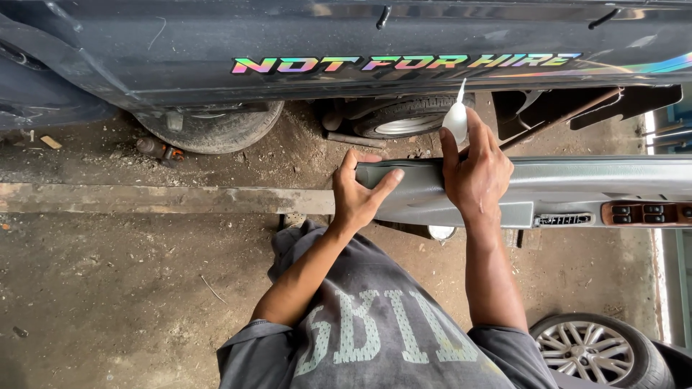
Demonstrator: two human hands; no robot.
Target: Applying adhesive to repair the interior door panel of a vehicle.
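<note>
The left hand (358, 193) gripped the near end of a grey door panel (533, 189), with the thumb on top and the fingers curled around the panel's end, so it was clamped on it. The right hand (476, 169) rested on the upper edge of the same panel and was closed around a small white tube (455, 119). The tube had a thin pointed nozzle, which pointed up and away from the person. The panel lay across the view in front of the person's body, and it ran from the hands to the right edge of the picture. On its far right part there was a brown switch block (646, 213) with dark buttons.

Beyond the panel stood a dark vehicle (288, 36) with a shiny rainbow sticker along its side. Two tyres (216, 130) showed under it on the dirt ground (108, 288). A concrete strip (144, 198) crossed the ground from the left edge up to the panel. A wheel (587, 349) with a silver rim lay at the lower right corner.
</note>
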